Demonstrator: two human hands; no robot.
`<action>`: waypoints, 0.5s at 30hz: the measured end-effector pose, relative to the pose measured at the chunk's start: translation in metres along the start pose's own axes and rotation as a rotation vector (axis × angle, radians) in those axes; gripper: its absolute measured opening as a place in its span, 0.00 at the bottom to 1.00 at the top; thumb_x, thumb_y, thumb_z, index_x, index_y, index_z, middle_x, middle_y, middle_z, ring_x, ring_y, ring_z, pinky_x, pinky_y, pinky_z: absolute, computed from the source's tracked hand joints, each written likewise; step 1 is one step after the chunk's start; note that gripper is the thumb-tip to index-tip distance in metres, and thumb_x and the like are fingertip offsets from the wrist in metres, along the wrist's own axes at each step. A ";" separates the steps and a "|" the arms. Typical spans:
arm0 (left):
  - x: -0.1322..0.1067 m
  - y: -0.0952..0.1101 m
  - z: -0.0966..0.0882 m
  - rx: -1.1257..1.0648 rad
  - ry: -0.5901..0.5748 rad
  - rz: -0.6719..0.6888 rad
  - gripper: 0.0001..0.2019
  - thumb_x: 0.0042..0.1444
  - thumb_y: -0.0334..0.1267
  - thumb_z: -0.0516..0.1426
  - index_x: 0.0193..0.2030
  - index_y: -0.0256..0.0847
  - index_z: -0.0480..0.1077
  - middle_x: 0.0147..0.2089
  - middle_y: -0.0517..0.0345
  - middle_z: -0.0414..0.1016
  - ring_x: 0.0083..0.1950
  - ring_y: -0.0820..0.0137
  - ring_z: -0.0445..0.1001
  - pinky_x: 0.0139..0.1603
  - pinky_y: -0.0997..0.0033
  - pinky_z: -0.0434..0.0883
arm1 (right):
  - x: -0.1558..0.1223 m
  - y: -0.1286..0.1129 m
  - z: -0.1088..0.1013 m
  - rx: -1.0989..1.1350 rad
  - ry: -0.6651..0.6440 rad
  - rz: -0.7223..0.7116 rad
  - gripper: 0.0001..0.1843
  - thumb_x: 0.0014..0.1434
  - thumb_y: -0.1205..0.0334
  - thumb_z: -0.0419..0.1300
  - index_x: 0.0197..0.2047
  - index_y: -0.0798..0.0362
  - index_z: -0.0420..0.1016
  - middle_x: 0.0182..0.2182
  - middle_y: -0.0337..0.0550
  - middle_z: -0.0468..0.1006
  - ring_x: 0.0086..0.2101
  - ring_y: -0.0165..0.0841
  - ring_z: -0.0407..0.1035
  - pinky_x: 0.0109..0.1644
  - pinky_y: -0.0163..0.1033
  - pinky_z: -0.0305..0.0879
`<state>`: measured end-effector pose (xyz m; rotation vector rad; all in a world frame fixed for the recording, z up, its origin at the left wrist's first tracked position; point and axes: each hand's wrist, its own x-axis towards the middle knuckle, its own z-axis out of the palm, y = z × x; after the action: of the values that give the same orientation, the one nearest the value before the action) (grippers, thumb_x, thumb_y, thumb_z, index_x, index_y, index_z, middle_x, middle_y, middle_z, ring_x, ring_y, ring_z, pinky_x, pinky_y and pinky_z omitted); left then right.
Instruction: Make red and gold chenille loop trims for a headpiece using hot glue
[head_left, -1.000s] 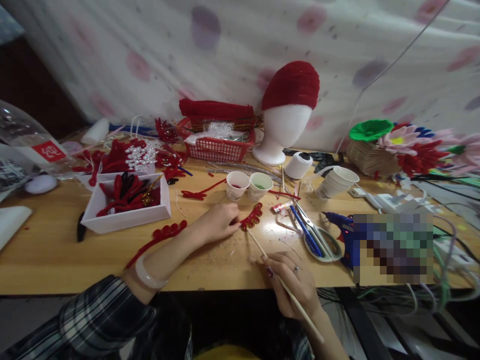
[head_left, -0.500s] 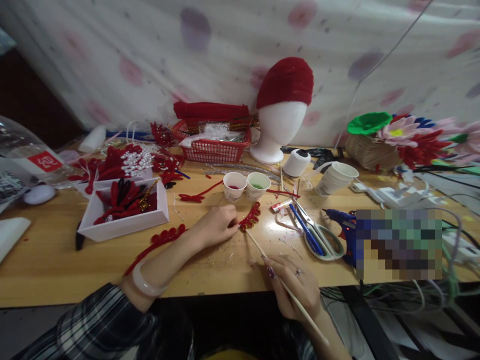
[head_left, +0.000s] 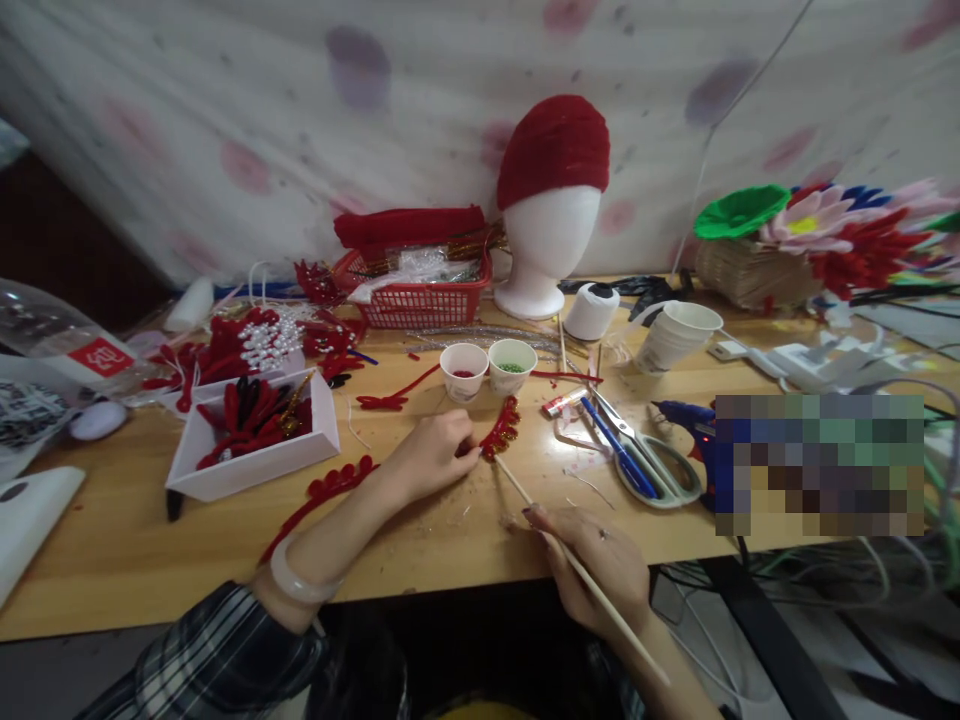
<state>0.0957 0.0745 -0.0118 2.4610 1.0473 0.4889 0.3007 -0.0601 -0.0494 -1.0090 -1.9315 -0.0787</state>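
Observation:
My left hand [head_left: 442, 447] is closed, its fingertips pinching the lower end of a curved red piece with gold-edged loops [head_left: 504, 428]. Between the fingers of my right hand [head_left: 596, 560] is a thin wooden stick [head_left: 517, 485], its tip touching or very near the same end of the red piece. Just beyond my hands stand two paper cups side by side: one cup [head_left: 463, 358] has dark red bits inside, the other cup [head_left: 513, 356] small green ones. A looped red chenille strip [head_left: 330, 485] lies partly under my left forearm.
Scissors [head_left: 679, 480], blue pens [head_left: 619, 455] and a blue glue gun [head_left: 690, 420] lie to the right. A white box [head_left: 259, 468] of red and black pieces sits left. Behind are a red basket [head_left: 420, 305] and a foam head [head_left: 551, 235] with a red cap.
The camera view has turned slightly, shifting the scene. Both hands keep their hold, and the stick's tip stays at the lower end of the red piece.

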 end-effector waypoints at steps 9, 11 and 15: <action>0.000 0.001 0.001 -0.013 0.009 -0.009 0.10 0.56 0.29 0.59 0.25 0.39 0.66 0.28 0.62 0.67 0.30 0.72 0.67 0.31 0.72 0.62 | -0.001 0.000 0.001 0.032 -0.009 0.071 0.15 0.62 0.74 0.57 0.51 0.52 0.74 0.34 0.47 0.86 0.31 0.35 0.82 0.34 0.35 0.77; 0.000 0.001 0.001 -0.019 0.013 -0.008 0.10 0.56 0.29 0.59 0.25 0.40 0.66 0.28 0.62 0.66 0.29 0.72 0.67 0.31 0.73 0.62 | -0.002 0.000 0.001 0.049 -0.021 0.113 0.14 0.62 0.74 0.57 0.49 0.51 0.74 0.35 0.47 0.86 0.32 0.36 0.82 0.35 0.36 0.77; 0.000 -0.004 0.004 -0.035 0.024 0.003 0.09 0.56 0.29 0.58 0.26 0.40 0.65 0.28 0.63 0.66 0.28 0.73 0.67 0.30 0.73 0.62 | -0.002 0.002 0.002 0.088 -0.011 0.161 0.09 0.63 0.74 0.57 0.42 0.50 0.72 0.33 0.45 0.86 0.30 0.33 0.81 0.34 0.34 0.77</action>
<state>0.0954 0.0758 -0.0167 2.4323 1.0362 0.5339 0.3011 -0.0599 -0.0527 -1.1041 -1.8398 0.1026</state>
